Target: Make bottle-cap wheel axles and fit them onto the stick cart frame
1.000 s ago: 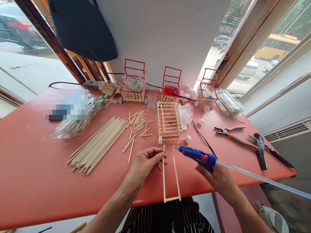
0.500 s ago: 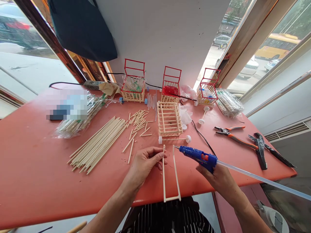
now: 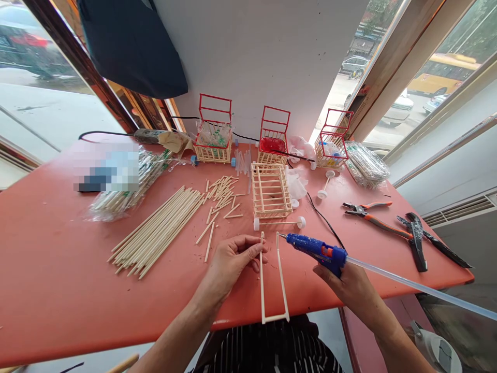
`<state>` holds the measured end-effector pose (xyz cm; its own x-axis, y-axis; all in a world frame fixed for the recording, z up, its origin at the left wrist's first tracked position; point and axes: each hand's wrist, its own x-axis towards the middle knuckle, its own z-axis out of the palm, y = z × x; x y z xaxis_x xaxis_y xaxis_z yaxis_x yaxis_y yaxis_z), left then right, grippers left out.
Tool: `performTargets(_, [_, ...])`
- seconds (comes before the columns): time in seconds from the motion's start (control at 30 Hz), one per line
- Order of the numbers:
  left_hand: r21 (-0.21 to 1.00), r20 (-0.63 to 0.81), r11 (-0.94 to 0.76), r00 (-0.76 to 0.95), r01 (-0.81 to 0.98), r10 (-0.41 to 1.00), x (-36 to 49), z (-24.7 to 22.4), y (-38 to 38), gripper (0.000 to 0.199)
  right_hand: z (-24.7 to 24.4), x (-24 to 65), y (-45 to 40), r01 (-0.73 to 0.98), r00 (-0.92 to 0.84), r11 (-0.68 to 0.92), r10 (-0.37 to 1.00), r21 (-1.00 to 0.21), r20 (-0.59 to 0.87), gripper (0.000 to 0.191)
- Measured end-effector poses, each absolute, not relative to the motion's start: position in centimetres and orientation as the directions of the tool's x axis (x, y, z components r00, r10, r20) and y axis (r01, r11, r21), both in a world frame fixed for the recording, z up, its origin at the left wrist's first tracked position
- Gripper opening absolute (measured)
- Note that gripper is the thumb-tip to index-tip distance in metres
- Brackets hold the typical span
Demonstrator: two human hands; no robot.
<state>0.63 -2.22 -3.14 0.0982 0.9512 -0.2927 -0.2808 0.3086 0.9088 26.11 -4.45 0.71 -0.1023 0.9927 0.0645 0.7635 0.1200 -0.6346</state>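
My left hand (image 3: 237, 255) pinches one long side of a three-sided frame of thin wooden sticks (image 3: 275, 318), near its upper end. The frame's crosspiece is at the bottom, by the table's front edge. My right hand (image 3: 351, 282) is wrapped round the handle of a blue hot glue gun (image 3: 316, 251), with a long clear glue stick (image 3: 411, 287) running out of its back. The gun's nozzle is at the top end of the frame's right side; whether it touches I cannot tell. Just beyond lies a stick axle with white wheels (image 3: 278, 224).
A slatted stick basket (image 3: 272, 191) stands ahead. Long sticks (image 3: 157, 230) and short cut pieces (image 3: 222, 194) lie left. Pliers (image 3: 376, 220) and black-handled cutters (image 3: 421, 241) lie right. Several red-handled stick carts, including one on the left (image 3: 213, 150), line the wall. A black cord (image 3: 324, 217) trails beyond the gun.
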Motion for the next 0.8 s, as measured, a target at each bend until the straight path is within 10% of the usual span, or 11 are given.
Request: performTargets(0.8, [0.921, -0.271, 0.294, 0.119, -0.258, 0.955, 0.48, -3.61, -2.21, 0.033, 0.89, 25.98, -4.57, 0.749, -0.149, 0.164, 0.986, -0.641, 0.078, 0.042])
